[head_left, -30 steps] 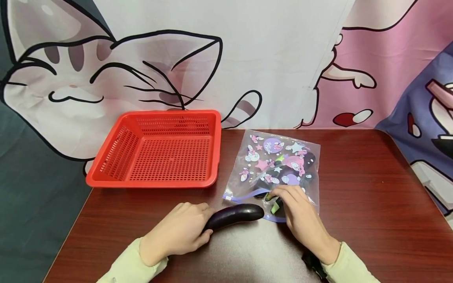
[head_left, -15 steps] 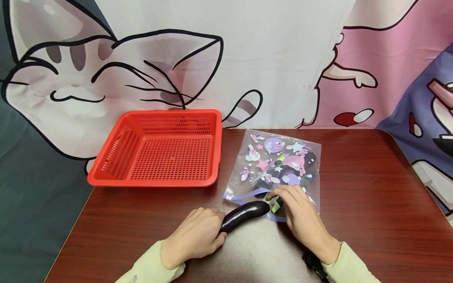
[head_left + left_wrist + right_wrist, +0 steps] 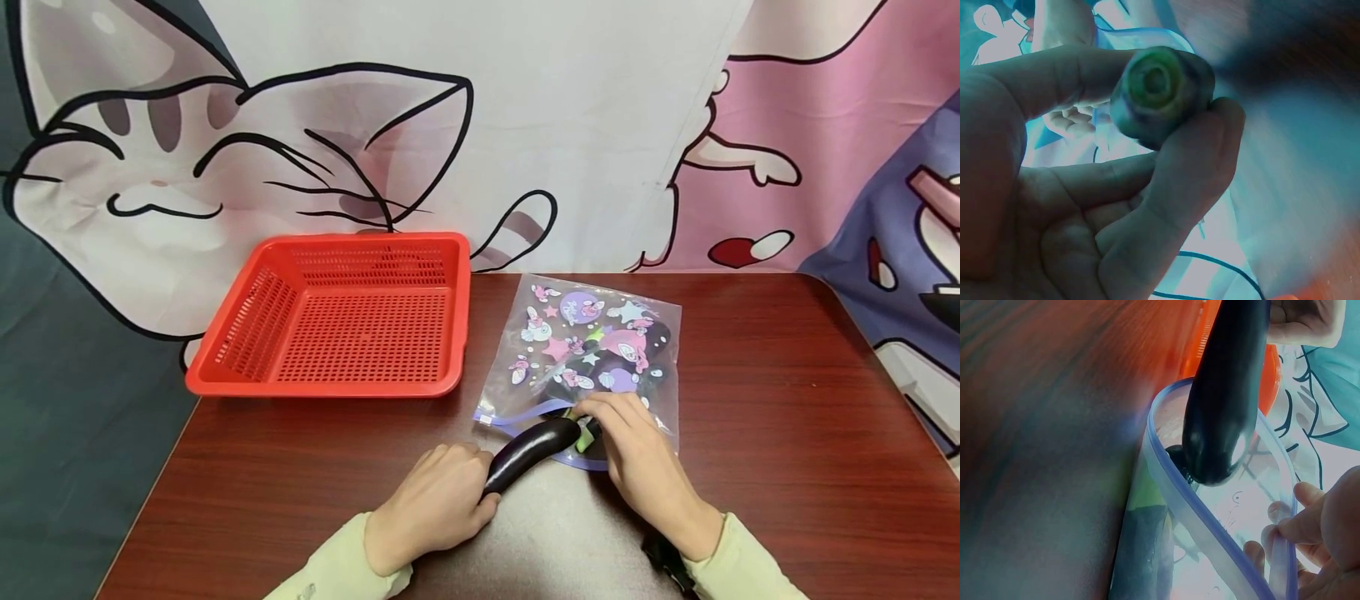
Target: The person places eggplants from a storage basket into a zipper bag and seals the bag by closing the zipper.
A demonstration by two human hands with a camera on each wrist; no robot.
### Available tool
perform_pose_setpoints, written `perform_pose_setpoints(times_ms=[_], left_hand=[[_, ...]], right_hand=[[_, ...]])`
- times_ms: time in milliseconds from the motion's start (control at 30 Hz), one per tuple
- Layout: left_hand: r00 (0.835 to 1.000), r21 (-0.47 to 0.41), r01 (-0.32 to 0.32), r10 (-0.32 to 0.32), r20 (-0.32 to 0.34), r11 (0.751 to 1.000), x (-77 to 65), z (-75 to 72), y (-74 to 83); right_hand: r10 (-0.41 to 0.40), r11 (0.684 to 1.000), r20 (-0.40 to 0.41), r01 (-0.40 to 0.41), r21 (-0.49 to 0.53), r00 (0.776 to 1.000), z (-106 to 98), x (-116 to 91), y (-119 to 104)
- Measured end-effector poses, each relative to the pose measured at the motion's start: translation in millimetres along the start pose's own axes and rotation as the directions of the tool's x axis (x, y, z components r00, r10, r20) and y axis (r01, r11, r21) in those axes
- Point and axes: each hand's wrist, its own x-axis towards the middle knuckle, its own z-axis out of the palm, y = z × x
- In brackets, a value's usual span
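My left hand (image 3: 438, 500) grips a glossy dark eggplant (image 3: 531, 450) near its stem end. The green cut stem (image 3: 1157, 82) faces the left wrist camera between thumb and fingers. The eggplant's free end points into the mouth of a clear zip bag (image 3: 504, 375) printed with pink and purple figures. My right hand (image 3: 645, 462) pinches the bag's upper edge, holding the mouth apart, as the right wrist view shows. Inside the bag lie dark vegetables with green ends (image 3: 585, 440), partly hidden by the print and my right hand.
A red perforated plastic basket (image 3: 330, 389) stands at the back left of the reddish-brown wooden table (image 3: 787, 417). Behind the table hangs a cartoon-printed cloth (image 3: 585, 125). Something black (image 3: 663, 558) shows under my right wrist.
My left hand has moved right with the eggplant, and its free end has come from beside the bag to the mouth. My right hand stays at the bag's edge.
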Motion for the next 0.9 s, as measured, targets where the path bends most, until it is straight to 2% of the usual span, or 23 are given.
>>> perform_pose_setpoints(times_ms=[333, 633, 900], left_hand=[[1.0, -0.02, 0.012, -0.013, -0.025, 1.0, 3.5, 5.6, 2.5], [0.997, -0.048, 0.061, -0.063, -0.036, 0.997, 7.4, 8.2, 6.2], [0.992, -0.062, 0.107, -0.112, -0.067, 0.992, 13.4, 12.3, 12.1]], right_hand=[[0.0, 1.0, 0.001, 0.0, -0.008, 1.0, 0.0, -0.4, 0.1], [-0.011, 1.0, -0.004, 0.011, -0.013, 1.0, 0.3, 0.0, -0.4], [0.016, 1.0, 0.016, -0.016, -0.022, 1.0, 0.1, -0.4, -0.2]])
